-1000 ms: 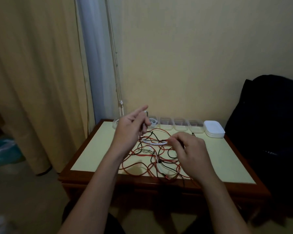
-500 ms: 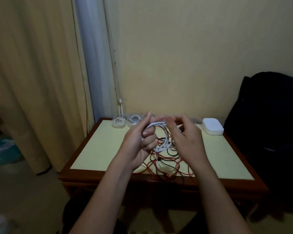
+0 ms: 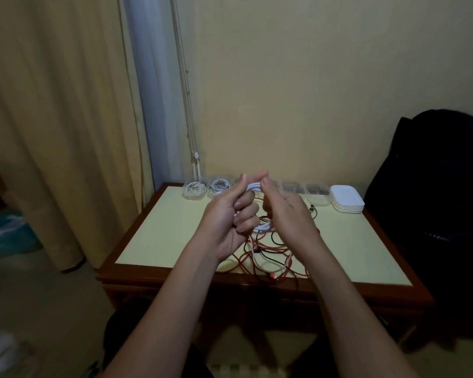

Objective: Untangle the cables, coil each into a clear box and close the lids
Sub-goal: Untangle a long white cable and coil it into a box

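Observation:
Both hands are raised over the table, holding a coiled white cable (image 3: 260, 227). My left hand (image 3: 227, 219) has its fingers curled round the coil's left side. My right hand (image 3: 287, 214) pinches the coil at its top. Below them a tangle of red, black and white cables (image 3: 268, 257) lies on the yellow tabletop (image 3: 164, 236). Along the back edge stands a row of clear boxes; the two at the left (image 3: 194, 190) (image 3: 219, 186) each hold a coiled white cable. Further right are more clear boxes (image 3: 317, 194), their contents unclear.
A stack of white lids (image 3: 346, 199) sits at the table's back right corner. A dark bag or chair (image 3: 437, 186) stands to the right of the table. Curtains (image 3: 66, 118) hang at the left. The table has a brown wooden rim (image 3: 257, 282).
Both hands lifted from the tangle with the white cable and drew it into a tighter coil. The hands have closed in together and risen slightly.

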Available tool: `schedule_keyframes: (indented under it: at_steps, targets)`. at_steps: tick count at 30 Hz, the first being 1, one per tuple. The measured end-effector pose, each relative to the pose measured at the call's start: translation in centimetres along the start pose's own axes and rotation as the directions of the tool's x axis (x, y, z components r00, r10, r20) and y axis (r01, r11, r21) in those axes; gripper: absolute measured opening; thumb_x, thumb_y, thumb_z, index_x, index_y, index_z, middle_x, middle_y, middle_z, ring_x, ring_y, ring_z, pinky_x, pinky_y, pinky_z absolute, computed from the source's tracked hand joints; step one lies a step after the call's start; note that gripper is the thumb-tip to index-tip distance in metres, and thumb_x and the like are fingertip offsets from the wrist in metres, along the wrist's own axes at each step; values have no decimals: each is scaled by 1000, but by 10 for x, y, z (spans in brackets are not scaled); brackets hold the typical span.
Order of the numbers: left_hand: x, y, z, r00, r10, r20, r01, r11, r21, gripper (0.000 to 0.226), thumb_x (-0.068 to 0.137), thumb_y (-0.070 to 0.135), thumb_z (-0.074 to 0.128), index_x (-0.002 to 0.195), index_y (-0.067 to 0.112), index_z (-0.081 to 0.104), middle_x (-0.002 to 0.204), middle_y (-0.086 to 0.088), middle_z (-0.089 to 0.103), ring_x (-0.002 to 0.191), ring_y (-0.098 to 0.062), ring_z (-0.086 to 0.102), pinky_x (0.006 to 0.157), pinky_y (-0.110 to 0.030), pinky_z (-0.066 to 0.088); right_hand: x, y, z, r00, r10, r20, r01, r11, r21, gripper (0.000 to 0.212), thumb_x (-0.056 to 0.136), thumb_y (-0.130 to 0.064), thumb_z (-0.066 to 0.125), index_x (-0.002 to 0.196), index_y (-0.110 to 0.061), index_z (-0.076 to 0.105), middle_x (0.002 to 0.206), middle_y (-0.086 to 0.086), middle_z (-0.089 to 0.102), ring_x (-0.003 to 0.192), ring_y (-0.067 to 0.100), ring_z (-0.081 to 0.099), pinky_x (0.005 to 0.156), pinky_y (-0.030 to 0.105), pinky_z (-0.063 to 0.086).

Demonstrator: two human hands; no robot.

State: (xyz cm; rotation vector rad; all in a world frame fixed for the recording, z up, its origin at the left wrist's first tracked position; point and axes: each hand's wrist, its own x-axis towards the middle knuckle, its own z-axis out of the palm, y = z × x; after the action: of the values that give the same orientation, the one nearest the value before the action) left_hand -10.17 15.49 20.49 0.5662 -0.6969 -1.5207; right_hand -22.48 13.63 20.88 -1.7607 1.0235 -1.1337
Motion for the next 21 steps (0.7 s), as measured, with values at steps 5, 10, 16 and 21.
schedule_keyframes:
  at_steps: [5,10,16,21]
  targets:
    - [30,26,-29,999,-32,-36,23,976,-217,31,106,25,41,112,7,67,48,8,24,36,-4,13,31,-17,11,45,19,-2,988,-6,155,-8,996,94,40,102,-33,45,69,-27,66,58,-15,50,55,6,41,53,25,30]
    - [54,53,-72,999,10,-49,-25,946,-324,29,105,23,43,117,10,65,48,7,27,36,-7,16,31,-22,16,85,112,-5,980,19,198,66,907,-415,19,99,-24,58,86,-13,65,84,6,66,76,17,56,69,32,42]
    - [75,70,-105,998,11,-67,-39,904,-426,29,102,23,46,112,8,69,50,8,29,37,-7,18,31,-22,18,102,203,15,908,351,228,-3,550,-835,36,106,-31,42,102,-9,69,105,20,63,101,35,58,82,39,47]
    - [99,80,-126,985,-39,-170,-25,933,-359,31,105,28,44,114,12,69,52,7,26,37,-8,20,35,-23,16,138,172,3,578,767,277,-639,637,-430,74,106,-56,25,116,6,63,95,26,73,87,41,74,69,42,61]
